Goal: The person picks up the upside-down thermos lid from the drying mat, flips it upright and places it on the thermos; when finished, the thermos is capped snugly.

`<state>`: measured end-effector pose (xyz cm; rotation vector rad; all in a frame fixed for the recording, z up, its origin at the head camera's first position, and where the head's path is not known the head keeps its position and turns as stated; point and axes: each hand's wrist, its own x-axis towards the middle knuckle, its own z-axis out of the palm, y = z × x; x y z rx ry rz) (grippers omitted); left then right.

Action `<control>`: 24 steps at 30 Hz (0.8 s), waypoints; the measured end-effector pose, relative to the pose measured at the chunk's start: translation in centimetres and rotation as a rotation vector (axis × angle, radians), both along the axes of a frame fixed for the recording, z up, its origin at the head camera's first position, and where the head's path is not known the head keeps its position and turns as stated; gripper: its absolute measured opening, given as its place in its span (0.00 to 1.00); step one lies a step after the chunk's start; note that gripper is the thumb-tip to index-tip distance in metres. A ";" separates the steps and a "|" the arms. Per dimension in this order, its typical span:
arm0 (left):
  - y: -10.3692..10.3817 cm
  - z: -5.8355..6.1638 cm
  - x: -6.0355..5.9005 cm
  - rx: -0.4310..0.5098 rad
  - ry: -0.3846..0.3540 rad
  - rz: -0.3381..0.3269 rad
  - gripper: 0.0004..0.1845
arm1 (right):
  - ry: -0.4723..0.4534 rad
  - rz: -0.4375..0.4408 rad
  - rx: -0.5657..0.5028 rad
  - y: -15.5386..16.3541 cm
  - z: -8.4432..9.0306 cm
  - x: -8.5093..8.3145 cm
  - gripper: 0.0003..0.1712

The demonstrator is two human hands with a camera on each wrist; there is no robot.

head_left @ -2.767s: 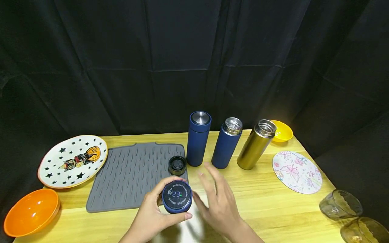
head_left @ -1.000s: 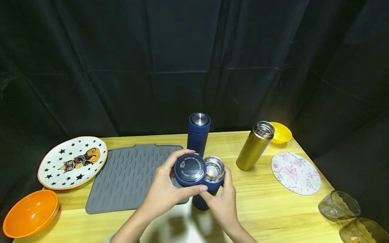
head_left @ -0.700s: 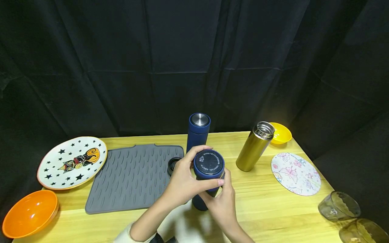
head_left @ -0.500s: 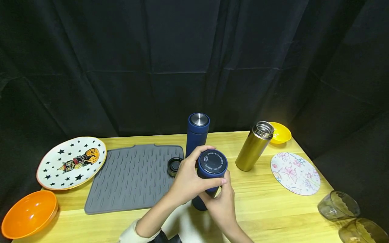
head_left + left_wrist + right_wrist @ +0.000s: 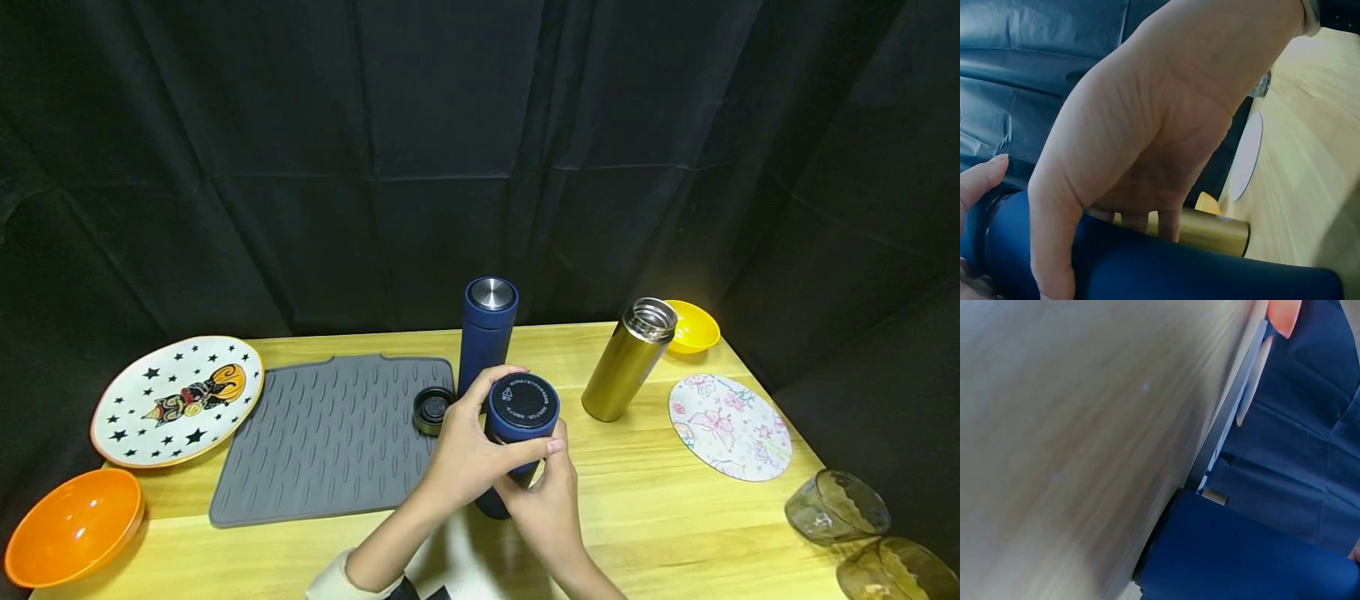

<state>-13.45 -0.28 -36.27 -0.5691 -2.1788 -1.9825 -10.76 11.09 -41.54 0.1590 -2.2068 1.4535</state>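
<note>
Upright in front of me stands a dark blue thermos bottle [image 5: 491, 503]. Its blue lid [image 5: 525, 402], with a glossy black top and pale lettering, sits on the mouth. My left hand [image 5: 467, 457] grips the lid, thumb on the near side. Below it my right hand [image 5: 551, 510] holds the bottle's body. In the left wrist view, the right hand [image 5: 1129, 137] wraps the blue body [image 5: 1210, 275], and the left thumb [image 5: 985, 178] lies by the lid. The right wrist view has the blue body [image 5: 1229, 550] close to the table.
Behind stands a blue thermos [image 5: 487, 333] with a steel-topped lid. A gold bottle [image 5: 626, 367] stands uncapped, a yellow bowl [image 5: 693, 327] behind it. Left are a grey mat [image 5: 322, 442] with a black lid [image 5: 433, 408], a plate [image 5: 135, 417] and an orange bowl [image 5: 75, 525]. Glasses [image 5: 836, 508] stand right.
My right hand took the open blue bottle from the back row and brought it forward. The left hand carried the lid rightward onto its mouth; the last half second shows only slight motion.
</note>
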 end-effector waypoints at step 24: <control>-0.7 -1.4 -1.3 0.144 0.093 -0.220 0.39 | 0.002 0.019 -0.006 -0.1 0.1 0.1 0.43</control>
